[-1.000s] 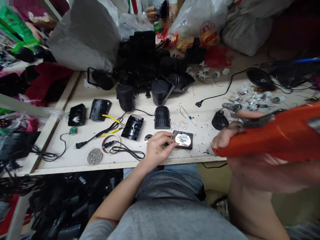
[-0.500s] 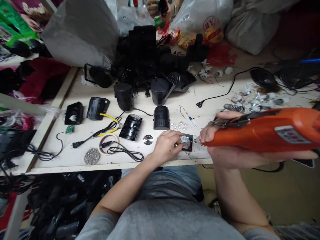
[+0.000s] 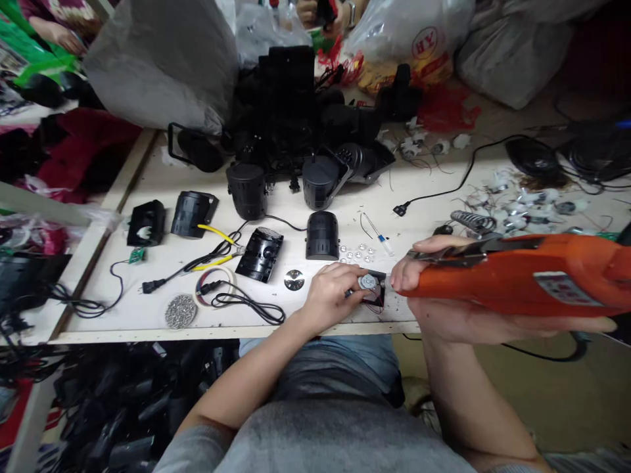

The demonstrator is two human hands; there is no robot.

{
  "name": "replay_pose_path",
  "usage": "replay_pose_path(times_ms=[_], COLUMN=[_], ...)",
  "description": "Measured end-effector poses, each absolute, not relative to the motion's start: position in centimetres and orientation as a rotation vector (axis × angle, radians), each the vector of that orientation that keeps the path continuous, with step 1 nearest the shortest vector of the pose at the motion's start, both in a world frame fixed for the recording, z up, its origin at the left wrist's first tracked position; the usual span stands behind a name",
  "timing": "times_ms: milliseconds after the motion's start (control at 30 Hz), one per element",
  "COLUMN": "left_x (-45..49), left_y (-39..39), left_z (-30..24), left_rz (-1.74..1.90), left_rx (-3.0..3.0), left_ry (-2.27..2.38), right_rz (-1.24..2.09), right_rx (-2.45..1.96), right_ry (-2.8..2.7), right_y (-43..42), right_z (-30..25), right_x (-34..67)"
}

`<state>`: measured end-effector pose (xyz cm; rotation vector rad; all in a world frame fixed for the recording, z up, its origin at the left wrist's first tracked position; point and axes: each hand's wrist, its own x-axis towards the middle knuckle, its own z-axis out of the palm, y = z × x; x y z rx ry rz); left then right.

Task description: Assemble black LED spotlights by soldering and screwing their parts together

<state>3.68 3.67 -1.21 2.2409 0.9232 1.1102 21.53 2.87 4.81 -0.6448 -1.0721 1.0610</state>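
My right hand (image 3: 444,315) is wrapped round an orange electric screwdriver (image 3: 493,279) held level, its tip pointing left at a small motor. That round silver motor (image 3: 367,282) sits on a black bracket (image 3: 378,297) with thin wires hanging off it. My left hand (image 3: 331,289) grips the motor and bracket from the left, fingers closed at its edge. The tip of the screwdriver is at the bracket's right side; whether it touches a screw I cannot tell. Just behind lie several clear lenses (image 3: 357,253) and a black half-round housing (image 3: 322,235). A shiny disc (image 3: 294,280) is left of my hand.
Yellow-handled pliers (image 3: 217,248), a tape roll (image 3: 197,295), a pile of small screws (image 3: 181,311) and a black power cord (image 3: 251,302) lie left. Black lamp housings (image 3: 246,190) crowd the back. Several white motors (image 3: 532,203) lie right. A co-worker's hands (image 3: 325,13) show at the far side.
The view has shifted slightly. The screwdriver's rear has lowered a little in the picture, and its tip has drawn slightly nearer the edge of the bracket. My left hand keeps its grip.
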Motion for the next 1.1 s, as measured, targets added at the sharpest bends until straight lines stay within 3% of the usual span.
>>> replay_pose_path(times_ms=[467, 700, 900, 1100], left_x=[3.9, 2.9, 2.3, 2.2], left_y=[3.4, 2.4, 1.0, 0.5], left_z=[-1.3, 0.4, 2.1, 1.8], left_rz=[1.068, 1.202, 1.292, 1.289], left_rx=[2.19, 2.165, 2.14, 2.139], left_ry=[1.014, 0.997, 0.961, 0.945], right_rz=[1.139, 1.107, 1.393, 1.208], right_rx=[-0.585, -0.609, -0.389, -0.559], right_ry=[-1.111, -1.133, -1.404, -1.201], right_y=[4.4, 1.3, 1.2, -0.3], right_z=[5.6, 10.3, 10.8, 10.6], right_x=[20.9, 20.7, 21.6, 19.6])
